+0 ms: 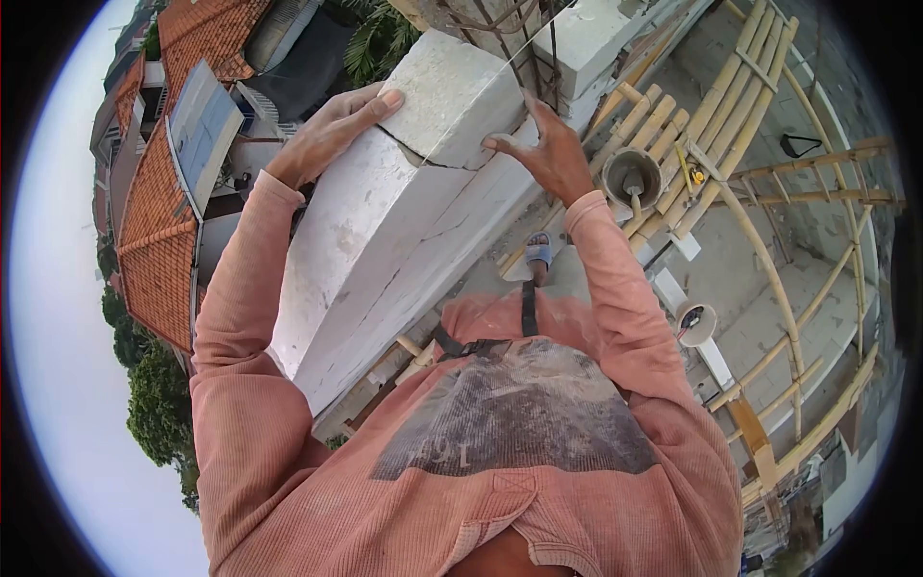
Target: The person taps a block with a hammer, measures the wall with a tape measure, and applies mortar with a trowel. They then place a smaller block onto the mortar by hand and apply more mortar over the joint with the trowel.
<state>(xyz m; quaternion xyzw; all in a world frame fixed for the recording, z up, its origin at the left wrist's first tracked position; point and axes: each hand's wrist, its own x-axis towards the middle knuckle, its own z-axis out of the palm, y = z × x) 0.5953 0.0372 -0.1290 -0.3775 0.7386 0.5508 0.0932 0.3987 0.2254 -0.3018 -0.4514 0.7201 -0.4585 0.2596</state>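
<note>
A pale block sits on top of a white block wall, just in front of a column with bare steel bars. My left hand grips the block's left side, thumb on its top face near the corner. On the right side, my right hand presses against the block with thumb and fingers spread around its end. A dark, uneven joint runs under the block's near edge. A thin string passes over the block. Cracks show in the wall's side face below.
Right of the wall is a bamboo scaffold with a bucket holding a tool and a yellow tape-like object. Another bucket stands lower. My sandaled foot is below. Tiled roofs lie left, far down.
</note>
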